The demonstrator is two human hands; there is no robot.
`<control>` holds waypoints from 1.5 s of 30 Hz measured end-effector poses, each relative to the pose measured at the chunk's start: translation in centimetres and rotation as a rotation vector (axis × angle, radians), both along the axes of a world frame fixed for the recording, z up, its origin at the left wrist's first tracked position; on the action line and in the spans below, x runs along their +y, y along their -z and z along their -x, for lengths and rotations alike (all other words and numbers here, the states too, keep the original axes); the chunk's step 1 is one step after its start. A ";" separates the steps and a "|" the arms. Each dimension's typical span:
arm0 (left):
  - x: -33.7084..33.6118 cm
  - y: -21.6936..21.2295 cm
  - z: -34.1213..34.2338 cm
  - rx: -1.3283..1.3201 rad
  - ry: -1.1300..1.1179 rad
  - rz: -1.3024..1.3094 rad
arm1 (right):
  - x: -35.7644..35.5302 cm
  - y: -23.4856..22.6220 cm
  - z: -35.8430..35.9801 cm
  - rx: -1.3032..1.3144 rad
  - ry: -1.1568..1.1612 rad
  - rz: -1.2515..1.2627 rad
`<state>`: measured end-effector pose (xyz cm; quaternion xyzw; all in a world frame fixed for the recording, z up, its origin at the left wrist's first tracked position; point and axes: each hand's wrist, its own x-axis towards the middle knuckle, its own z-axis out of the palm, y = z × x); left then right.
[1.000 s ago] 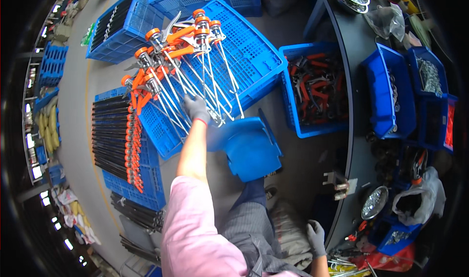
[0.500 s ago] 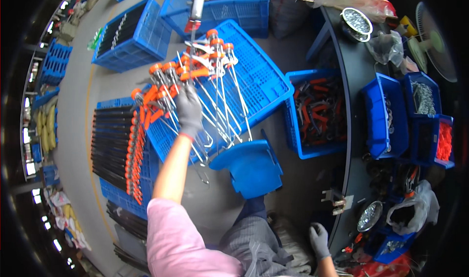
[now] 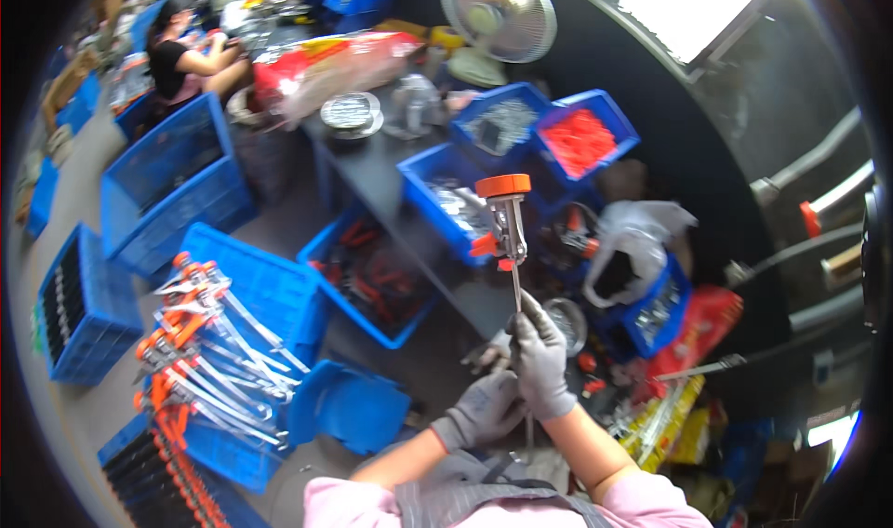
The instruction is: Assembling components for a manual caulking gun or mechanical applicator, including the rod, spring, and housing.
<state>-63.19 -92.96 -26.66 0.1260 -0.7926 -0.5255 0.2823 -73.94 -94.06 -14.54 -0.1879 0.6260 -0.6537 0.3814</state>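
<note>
In front of me an upright thin metal rod with a silver clamp-like head and an orange disc cap is gripped by my right hand, in a grey glove. My left hand, gloved too, is closed just below and beside the right one, close to the rod's lower part; what lies in its fingers is hidden. Behind the hands, a metal fixture on the table edge is partly covered. To the left, a pile of similar orange-headed rods lies on an upturned blue crate.
A blue crate of orange-and-black parts stands beside the dark table. Blue bins of small parts, a steel bowl and a fan are further back. A blue stool is near my legs. A co-worker sits far left.
The view has swung right toward the table. My left hand has left the pile with the orange-capped rod, which is now in my right hand. Both hands have come together.
</note>
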 end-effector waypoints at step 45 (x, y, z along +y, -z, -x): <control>69.5 -18.7 39.8 -0.379 0.809 0.438 | 97.9 -4.8 22.6 -0.444 0.559 0.199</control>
